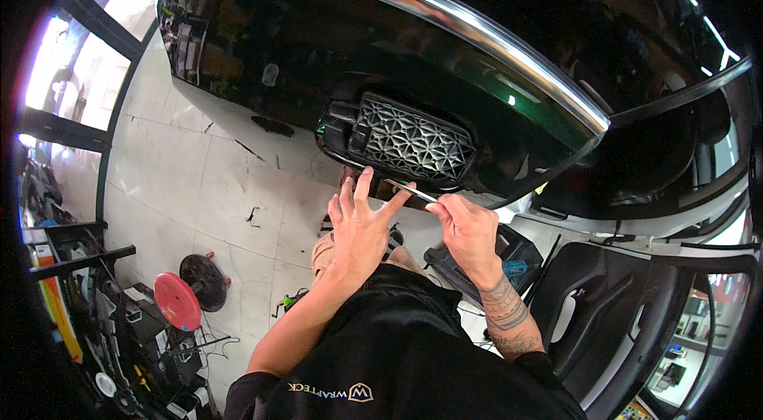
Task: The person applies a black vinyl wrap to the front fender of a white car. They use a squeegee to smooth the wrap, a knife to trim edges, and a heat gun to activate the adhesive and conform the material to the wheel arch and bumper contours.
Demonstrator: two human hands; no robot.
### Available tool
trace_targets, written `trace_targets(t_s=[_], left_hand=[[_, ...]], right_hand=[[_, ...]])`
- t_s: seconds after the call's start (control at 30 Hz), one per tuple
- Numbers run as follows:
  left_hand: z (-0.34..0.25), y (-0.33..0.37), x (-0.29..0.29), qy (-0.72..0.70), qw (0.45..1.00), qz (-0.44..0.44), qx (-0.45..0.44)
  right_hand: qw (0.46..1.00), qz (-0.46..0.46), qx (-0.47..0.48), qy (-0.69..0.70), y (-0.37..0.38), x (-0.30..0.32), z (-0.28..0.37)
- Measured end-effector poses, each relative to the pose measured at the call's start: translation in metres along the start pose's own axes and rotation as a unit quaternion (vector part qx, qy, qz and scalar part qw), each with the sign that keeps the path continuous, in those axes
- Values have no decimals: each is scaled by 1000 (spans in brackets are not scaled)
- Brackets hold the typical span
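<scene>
A dark glossy car body panel (262,30) fills the upper view. Set in it is a rounded black flap or recess (413,140) with a raised star-like lattice pattern. My left hand (358,225) lies at its lower edge, fingers spread and fingertips against or close to the rim. In my right hand (470,236), a slim, pale pointed tool (421,195) like a craft knife is pinched between thumb and fingers. Its tip points left, by the lower rim and close to my left index finger. Exactly what the tip touches is too small to tell.
A chrome trim strip (469,15) curves above. At right stands an open car door (604,317). Behind my right forearm is a dark case (517,249) with a blue tool. A red round stool (176,301) and cluttered shelving (119,340) are at left, on pale floor tiles (175,174).
</scene>
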State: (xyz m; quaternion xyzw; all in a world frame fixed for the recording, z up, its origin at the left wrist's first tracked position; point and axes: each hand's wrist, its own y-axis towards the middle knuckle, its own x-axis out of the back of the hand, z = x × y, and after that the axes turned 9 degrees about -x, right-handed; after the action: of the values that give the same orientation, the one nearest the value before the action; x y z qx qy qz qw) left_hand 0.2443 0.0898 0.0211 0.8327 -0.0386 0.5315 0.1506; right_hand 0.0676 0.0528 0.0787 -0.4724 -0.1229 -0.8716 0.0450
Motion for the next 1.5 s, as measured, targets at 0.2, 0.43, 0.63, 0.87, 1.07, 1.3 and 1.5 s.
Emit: trace_targets(t_s=[0.2,0.43,0.63,0.87,1.07,1.3,1.5], left_hand=[[0,1,2,4,1000,-5,-5],[4,0,0,-4,1000,0,-8],[6,-1,-3,-6,1000,0,-11],[6,-2,-2,-8,1000,-1,-10],[7,-1,-4,-6,1000,-8,-9],[7,-2,-5,0,1000,-12,-8],[6,-2,-5,2,1000,-14,-9]], right_hand=[[997,-33,39,-55,4,-2,7],[995,-16,41,-95,5,-6,12],[995,-19,41,-92,7,-8,14],[995,-24,40,-93,8,-11,18],[994,-21,39,-102,7,-13,15],[994,-22,33,-99,8,-12,19],[994,-4,32,-105,12,-8,21]])
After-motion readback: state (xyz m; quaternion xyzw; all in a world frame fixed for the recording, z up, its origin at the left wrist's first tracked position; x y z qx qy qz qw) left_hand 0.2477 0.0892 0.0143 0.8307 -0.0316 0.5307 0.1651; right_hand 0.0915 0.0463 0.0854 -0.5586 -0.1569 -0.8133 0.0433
